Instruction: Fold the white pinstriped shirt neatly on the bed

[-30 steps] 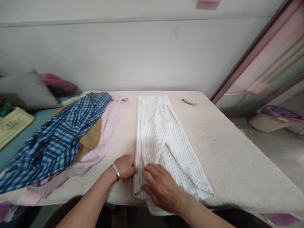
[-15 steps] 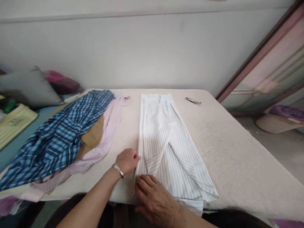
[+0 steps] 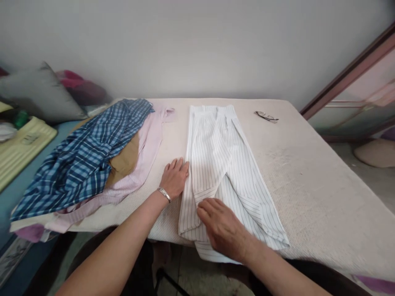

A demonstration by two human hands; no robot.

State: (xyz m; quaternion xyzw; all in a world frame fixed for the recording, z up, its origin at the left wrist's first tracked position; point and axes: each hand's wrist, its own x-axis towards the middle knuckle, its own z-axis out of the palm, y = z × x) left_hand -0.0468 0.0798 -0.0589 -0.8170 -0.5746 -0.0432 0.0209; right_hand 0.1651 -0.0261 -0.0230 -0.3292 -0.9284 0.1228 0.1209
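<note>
While both lie flat | left hand (image 3: 174, 177) spread beside striped shirt (image 3: 220, 164) | right hand (image 3: 224, 228) spread on it

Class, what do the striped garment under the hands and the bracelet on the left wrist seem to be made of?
Striped garment: thin woven cloth, probably cotton, matte; it creases and lies flat. Bracelet: likely metal, silvery and shiny.
</note>
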